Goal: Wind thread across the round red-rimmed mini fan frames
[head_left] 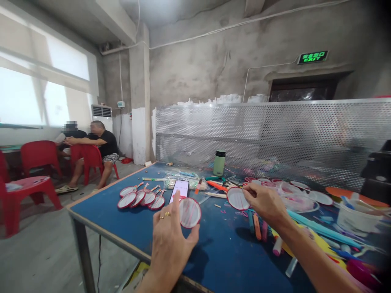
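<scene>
My left hand [171, 238] is closed on a round, red-rimmed translucent fan disc [190, 212], held upright above the blue table [226, 248] between thumb and fingers. Farther right, my right hand [264, 201] pinches a second red-rimmed disc [237, 198] by its edge. A row of several finished small fans with handles [141, 198] lies on the table to the left. A phone [179, 190] rests just behind my left hand.
A green cup [219, 162] stands at the back by a perforated metal screen [275, 134]. Coloured sticks [258, 228], loose discs [293, 191] and a white tub [354, 217] crowd the right side. Two people sit on red chairs [39, 156] at far left.
</scene>
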`<state>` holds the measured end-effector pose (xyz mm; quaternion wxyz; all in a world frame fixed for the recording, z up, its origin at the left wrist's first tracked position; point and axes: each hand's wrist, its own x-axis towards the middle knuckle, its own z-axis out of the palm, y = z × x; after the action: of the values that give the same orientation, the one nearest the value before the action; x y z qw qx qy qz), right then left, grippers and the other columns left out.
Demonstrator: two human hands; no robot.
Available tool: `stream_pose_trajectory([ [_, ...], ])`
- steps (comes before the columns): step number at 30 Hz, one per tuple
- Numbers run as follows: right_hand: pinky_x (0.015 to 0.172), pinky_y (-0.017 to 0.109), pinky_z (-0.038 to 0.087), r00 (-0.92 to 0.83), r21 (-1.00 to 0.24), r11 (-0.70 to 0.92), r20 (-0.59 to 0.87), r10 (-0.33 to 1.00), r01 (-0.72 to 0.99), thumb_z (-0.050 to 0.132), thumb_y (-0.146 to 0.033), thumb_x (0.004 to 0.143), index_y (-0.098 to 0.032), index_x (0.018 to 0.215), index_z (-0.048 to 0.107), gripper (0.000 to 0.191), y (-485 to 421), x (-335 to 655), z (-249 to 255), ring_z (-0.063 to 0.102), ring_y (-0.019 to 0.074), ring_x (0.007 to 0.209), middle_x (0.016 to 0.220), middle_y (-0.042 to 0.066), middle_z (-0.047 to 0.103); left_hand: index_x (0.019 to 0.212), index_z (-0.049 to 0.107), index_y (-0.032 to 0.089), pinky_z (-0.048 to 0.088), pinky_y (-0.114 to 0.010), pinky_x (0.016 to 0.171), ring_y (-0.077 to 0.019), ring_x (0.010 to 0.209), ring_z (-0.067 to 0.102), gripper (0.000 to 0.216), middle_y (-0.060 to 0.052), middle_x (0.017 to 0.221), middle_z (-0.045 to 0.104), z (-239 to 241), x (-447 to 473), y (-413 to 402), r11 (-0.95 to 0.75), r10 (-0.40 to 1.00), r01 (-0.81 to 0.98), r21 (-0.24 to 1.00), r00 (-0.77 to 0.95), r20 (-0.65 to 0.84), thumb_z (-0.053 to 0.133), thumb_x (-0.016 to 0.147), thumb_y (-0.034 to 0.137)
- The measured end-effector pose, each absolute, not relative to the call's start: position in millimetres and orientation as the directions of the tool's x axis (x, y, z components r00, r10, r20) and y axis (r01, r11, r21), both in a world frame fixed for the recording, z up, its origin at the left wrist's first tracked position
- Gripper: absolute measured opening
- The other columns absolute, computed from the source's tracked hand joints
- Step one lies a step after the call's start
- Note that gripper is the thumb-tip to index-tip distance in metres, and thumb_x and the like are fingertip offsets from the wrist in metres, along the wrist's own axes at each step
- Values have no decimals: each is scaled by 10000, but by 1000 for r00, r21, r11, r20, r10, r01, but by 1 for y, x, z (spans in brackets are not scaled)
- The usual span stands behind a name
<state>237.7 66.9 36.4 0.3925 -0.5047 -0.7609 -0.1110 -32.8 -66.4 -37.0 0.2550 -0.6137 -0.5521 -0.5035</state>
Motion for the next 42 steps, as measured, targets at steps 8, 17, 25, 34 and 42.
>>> stream_pose_trajectory([
  [8, 628, 288, 413, -180, -208, 466, 730, 659, 860, 467, -377, 813, -217, 792, 701, 285, 67, 239, 35, 654, 194, 674, 723, 34, 716, 1558, 183, 129, 457, -457, 898, -312, 1019, 652, 933, -177, 1185, 663, -33, -2, -71, -321, 432, 893, 315, -158, 888, 712, 803, 268],
  [17, 618, 289, 402, -182, -199, 466, 735, 653, 862, 475, -376, 809, -216, 788, 705, 280, 65, 237, 35, 645, 195, 666, 709, 31, 709, 1536, 232, 130, 446, -456, 898, -314, 1024, 618, 862, -167, 1166, 622, -42, 3, -70, -298, 459, 903, 310, -149, 876, 692, 817, 249],
  [25, 609, 289, 406, -170, -208, 454, 733, 659, 866, 481, -368, 808, -221, 783, 702, 267, 65, 236, 35, 644, 195, 657, 730, 36, 719, 1540, 214, 152, 430, -441, 903, -301, 1032, 611, 840, -154, 1163, 618, -43, 3, -69, -269, 493, 912, 310, -146, 858, 670, 837, 222],
  [34, 636, 293, 423, -194, -196, 455, 710, 676, 868, 466, -382, 814, -224, 821, 707, 288, 66, 237, 36, 669, 199, 695, 741, 33, 724, 1508, 289, 89, 414, -418, 856, -298, 963, 644, 751, -154, 1062, 669, -35, -27, -63, -8, 617, 969, 247, -189, 764, 619, 883, 341],
  [42, 565, 293, 405, -227, -185, 482, 703, 674, 856, 481, -406, 796, -240, 772, 714, 287, 71, 239, 34, 640, 189, 611, 690, 16, 706, 1458, 394, 64, 394, -396, 839, -304, 1009, 640, 624, -177, 1107, 687, -38, -85, -61, 280, 704, 942, 184, -332, 627, 535, 929, 365],
])
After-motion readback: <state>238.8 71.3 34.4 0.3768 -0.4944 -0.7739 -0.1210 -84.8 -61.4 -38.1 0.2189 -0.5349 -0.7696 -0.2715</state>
